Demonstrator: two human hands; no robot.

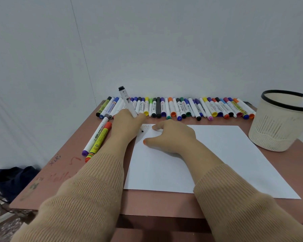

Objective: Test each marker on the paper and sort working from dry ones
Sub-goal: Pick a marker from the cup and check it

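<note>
On the paper (217, 154), at its far left corner, faint handwriting reads roughly "tes". The table (156, 201) has "xixi" scribbled near its left edge and a faint "Hello" nearer. The yellow marker (99, 142) left of the paper carries a recycling sign.

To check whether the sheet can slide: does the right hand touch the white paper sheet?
Touching. The head view shows the right hand resting fingers-down on the white paper sheet.

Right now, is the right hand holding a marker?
No, the right hand rests open on the paper; the left hand grips the marker.
</note>
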